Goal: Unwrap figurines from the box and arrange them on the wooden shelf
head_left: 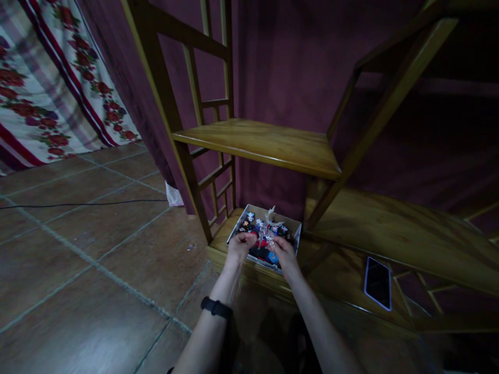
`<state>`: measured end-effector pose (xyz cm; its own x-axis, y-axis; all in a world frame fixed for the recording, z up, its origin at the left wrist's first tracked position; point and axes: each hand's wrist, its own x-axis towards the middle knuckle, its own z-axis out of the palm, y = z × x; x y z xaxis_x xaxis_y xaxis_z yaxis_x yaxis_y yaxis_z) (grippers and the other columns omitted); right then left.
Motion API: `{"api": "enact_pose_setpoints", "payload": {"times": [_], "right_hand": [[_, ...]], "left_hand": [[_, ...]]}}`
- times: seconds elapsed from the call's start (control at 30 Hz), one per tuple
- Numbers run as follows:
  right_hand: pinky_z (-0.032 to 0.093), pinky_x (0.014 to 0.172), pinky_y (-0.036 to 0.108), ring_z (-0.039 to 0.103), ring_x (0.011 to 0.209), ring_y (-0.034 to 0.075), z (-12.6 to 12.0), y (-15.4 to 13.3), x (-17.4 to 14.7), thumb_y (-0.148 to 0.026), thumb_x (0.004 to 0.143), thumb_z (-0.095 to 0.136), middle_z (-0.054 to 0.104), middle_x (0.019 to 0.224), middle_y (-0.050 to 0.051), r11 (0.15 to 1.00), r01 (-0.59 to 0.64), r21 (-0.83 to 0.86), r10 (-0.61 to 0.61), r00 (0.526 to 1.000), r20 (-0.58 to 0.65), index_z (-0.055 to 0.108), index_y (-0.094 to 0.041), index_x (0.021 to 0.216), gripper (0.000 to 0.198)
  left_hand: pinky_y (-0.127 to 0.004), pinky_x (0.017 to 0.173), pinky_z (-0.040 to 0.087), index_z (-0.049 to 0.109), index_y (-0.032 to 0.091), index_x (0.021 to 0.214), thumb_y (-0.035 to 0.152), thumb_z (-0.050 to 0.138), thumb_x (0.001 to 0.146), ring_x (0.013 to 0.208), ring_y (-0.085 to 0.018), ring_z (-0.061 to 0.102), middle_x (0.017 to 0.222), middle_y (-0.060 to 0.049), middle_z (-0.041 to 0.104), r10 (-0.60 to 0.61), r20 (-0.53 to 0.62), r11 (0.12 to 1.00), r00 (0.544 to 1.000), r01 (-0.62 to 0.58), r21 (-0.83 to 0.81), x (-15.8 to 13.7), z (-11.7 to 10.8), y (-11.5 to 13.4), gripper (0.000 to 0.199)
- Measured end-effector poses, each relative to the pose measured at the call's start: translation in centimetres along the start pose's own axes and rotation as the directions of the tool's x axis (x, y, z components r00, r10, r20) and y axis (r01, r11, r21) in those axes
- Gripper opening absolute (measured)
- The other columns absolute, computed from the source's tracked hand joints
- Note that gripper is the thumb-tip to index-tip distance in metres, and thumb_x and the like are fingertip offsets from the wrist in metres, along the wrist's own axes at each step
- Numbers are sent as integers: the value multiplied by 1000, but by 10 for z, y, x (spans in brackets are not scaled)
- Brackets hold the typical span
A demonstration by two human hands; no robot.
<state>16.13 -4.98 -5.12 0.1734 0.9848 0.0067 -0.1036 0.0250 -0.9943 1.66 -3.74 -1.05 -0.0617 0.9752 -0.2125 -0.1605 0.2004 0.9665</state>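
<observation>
A white box (297,226) full of several small colourful figures sits on the lowest shelf of a wooden rack. My left hand (240,245) and my right hand (283,251) are both over the box, pinching a crinkled clear plastic wrapper (268,224) between them. The wrapper sticks up above the figures. What is inside the wrapper is too small to tell. A black band is on my left wrist.
The wooden rack has a middle shelf (265,143) above the box and a wider shelf (405,228) to the right. A phone (377,283) lies face up on the low shelf at right. A black cable (78,203) crosses the tiled floor; a floral curtain (47,83) hangs at left.
</observation>
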Motion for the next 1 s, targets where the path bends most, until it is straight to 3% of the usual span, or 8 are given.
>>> {"api": "enact_pose_setpoints", "payload": {"times": [0.23,0.53,1.0], "right_hand": [[48,77,33,62,78,18,1,2,1,-46,61,67,68,89,4,978,-125,165,111,989,94,66,-21,88,37],[48,81,36,63,84,20,-1,-6,-2,-40,60,72,69,91,6,952,-191,240,159,977,144,67,-19,88,35],[50,77,36,65,81,20,2,-25,-5,-44,63,68,70,88,8,921,-256,295,239,966,95,65,-18,91,38]], "left_hand": [[-28,68,43,67,9,70,16,73,58,63,-14,57,66,-5,65,7,73,999,997,-3,-45,6,0,-5,15],[-28,65,42,68,9,66,18,77,51,60,-16,58,62,-7,66,-5,145,999,989,12,-43,6,0,-10,20],[-26,56,42,69,10,63,22,72,53,52,-12,54,59,-4,65,141,26,989,990,-142,34,7,4,-12,16]]}}
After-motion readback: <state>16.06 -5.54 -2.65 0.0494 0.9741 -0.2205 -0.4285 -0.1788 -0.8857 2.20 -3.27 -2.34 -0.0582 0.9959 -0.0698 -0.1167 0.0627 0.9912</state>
